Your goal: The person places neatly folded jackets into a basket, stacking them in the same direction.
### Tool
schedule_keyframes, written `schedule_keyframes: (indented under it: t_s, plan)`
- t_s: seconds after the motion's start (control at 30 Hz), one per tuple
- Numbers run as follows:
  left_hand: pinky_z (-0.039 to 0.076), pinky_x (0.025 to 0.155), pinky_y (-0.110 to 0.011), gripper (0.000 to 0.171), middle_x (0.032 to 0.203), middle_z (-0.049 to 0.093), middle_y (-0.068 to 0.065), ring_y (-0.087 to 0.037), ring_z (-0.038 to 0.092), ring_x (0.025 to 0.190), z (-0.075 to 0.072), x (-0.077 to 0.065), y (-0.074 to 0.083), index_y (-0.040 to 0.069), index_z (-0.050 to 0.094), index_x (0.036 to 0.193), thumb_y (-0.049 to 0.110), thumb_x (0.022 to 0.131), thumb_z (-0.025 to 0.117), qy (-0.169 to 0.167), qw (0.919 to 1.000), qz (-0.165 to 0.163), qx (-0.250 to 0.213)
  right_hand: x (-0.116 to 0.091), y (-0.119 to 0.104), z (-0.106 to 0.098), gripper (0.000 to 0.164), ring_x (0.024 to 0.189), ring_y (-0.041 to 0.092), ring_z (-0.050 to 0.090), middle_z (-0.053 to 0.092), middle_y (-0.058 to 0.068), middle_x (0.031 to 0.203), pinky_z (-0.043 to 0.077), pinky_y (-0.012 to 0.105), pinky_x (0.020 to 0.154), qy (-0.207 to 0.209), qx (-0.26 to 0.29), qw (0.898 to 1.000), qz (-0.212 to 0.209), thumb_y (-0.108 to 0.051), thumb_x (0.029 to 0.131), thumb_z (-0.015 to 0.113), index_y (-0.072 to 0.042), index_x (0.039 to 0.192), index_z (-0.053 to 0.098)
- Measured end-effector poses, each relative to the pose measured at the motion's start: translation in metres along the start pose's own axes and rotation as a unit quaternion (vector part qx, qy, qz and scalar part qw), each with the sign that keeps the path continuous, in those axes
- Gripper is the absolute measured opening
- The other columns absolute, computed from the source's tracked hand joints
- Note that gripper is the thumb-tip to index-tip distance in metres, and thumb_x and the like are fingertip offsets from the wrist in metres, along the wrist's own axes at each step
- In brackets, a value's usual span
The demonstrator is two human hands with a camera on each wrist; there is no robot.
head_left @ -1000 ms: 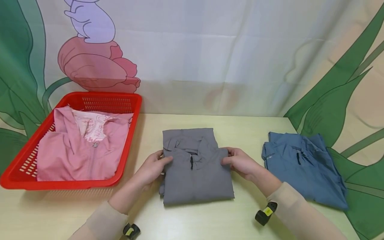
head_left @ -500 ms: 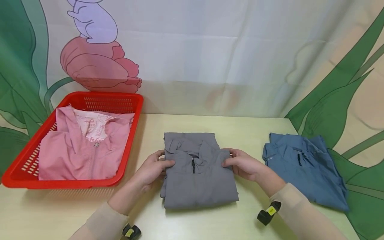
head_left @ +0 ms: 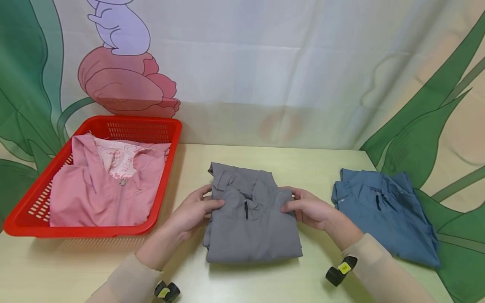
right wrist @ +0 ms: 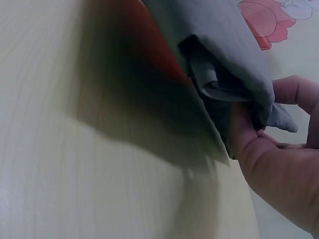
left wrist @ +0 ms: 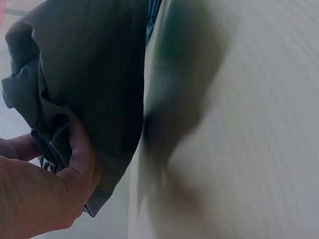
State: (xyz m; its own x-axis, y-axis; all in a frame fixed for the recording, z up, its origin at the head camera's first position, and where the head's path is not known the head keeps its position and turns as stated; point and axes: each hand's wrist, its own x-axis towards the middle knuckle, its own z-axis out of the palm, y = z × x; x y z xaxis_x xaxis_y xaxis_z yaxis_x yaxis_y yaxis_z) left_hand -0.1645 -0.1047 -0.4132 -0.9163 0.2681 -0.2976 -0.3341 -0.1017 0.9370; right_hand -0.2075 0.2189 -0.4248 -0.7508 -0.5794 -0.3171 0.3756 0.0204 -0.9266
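Our left hand [head_left: 195,210] and right hand [head_left: 308,209] pinch the gray top [head_left: 254,233] at its 2 sides, between the basket [head_left: 91,232] at left and blue top [head_left: 386,223] at right; we judge this a lift, calling next for level hands.

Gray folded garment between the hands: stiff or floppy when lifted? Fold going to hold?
Probably floppy: the gray folded garment has a rumpled collar and a curled far-left corner. Its middle may sag, since the left hand and right hand grip only the sides. The fold could loosen; layers stick out unevenly at lower left.
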Motion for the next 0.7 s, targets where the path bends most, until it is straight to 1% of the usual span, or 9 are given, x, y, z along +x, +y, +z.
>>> schedule_keyframes:
  t_s: [0.1,0.23,0.43,0.5,0.63,0.7]
  plan:
    - [0.054,0.089,-0.038,0.068,0.129,0.06,-0.018,-0.021,0.065,0.102,0.001,-0.002,0.004,0.001,0.025,0.159,0.004,0.1,0.058,-0.008,0.9999,0.003,-0.008,-0.002,-0.002,0.001,0.074,0.108,0.016,0.065,0.062,0.007,0.127,0.056,0.032,0.091,-0.006,0.005,1.0,-0.004,0.008,0.089,0.06,0.008,0.155,0.025]
    - [0.054,0.088,-0.037,0.067,0.131,0.059,-0.019,-0.021,0.065,0.104,0.002,-0.006,0.01,0.001,0.026,0.159,0.004,0.1,0.058,-0.014,0.9998,0.013,-0.007,-0.003,-0.004,0.002,0.071,0.107,0.018,0.066,0.063,0.008,0.126,0.056,0.033,0.091,-0.021,0.015,1.0,-0.009,0.008,0.09,0.058,0.008,0.154,0.026]
    - [0.054,0.089,-0.038,0.063,0.13,0.058,-0.02,-0.023,0.063,0.107,0.0,-0.012,0.02,0.001,0.029,0.157,0.006,0.101,0.058,-0.029,0.9991,0.031,0.004,-0.005,-0.008,0.004,0.058,0.107,0.02,0.066,0.063,0.009,0.125,0.056,0.036,0.091,-0.053,0.025,0.998,-0.021,0.006,0.092,0.057,0.008,0.146,0.034]
    - [0.054,0.09,-0.038,0.063,0.129,0.058,-0.019,-0.023,0.063,0.107,-0.001,-0.014,0.023,0.001,0.029,0.157,0.006,0.101,0.057,-0.037,0.9986,0.037,0.009,-0.005,-0.009,0.005,0.058,0.109,0.02,0.066,0.063,0.009,0.126,0.056,0.036,0.092,-0.062,0.033,0.997,-0.027,0.006,0.093,0.056,0.007,0.147,0.034]
    - [0.055,0.09,-0.038,0.062,0.128,0.058,-0.018,-0.023,0.063,0.107,-0.004,-0.018,0.028,0.0,0.03,0.157,0.006,0.102,0.057,-0.053,0.9974,0.047,0.013,-0.005,-0.011,0.007,0.067,0.111,0.021,0.066,0.063,0.008,0.129,0.056,0.038,0.094,-0.077,0.047,0.995,-0.039,0.008,0.093,0.056,0.005,0.154,0.029]
    - [0.055,0.09,-0.039,0.062,0.129,0.058,-0.017,-0.024,0.062,0.108,-0.006,-0.02,0.03,0.001,0.03,0.157,0.006,0.102,0.057,-0.058,0.9969,0.05,0.015,-0.005,-0.012,0.01,0.069,0.111,0.021,0.065,0.063,0.008,0.129,0.056,0.038,0.094,-0.078,0.05,0.995,-0.041,0.009,0.093,0.056,0.004,0.155,0.028]
